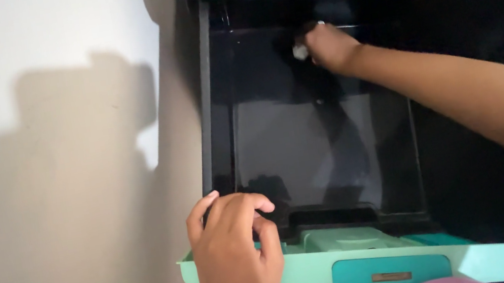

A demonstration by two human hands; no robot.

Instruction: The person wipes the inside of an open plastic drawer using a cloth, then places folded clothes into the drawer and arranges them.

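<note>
Pinching a small white scrap (300, 52), the right hand (328, 47) reaches into the glossy black drawer (307, 146)

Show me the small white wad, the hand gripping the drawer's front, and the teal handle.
small white wad (300, 52), head view, middle of the wad, at the right hand's fingertips.
left hand (236, 253), head view, back of the hand on the drawer's front edge.
teal handle (390, 273), head view, its front face.
</note>
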